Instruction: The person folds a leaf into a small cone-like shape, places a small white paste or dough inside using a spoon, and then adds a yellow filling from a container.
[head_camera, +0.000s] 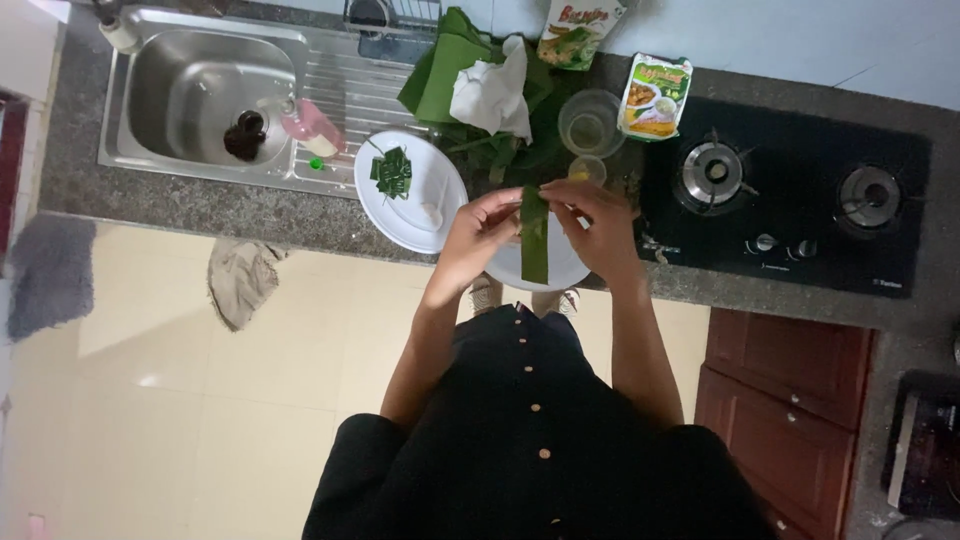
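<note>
Both my hands hold a long green leaf strip (534, 240) upright over a white plate (565, 268) at the counter's front edge. My left hand (478, 228) pinches the strip's left side near the top. My right hand (598, 222) grips its right side. A second white plate (432, 180) to the left carries small folded green leaf pieces (392, 172) and a white lump. Behind my hands lie a pile of green leaves (480, 140) with a white cloth (492, 95) on it.
A steel sink (200, 90) is at the back left with a pink bottle (312, 128) on its drainboard. A clear glass (590, 122) and two food packets (655, 95) stand behind. A black two-burner gas hob (790, 190) fills the right. A rag (240, 280) lies on the floor.
</note>
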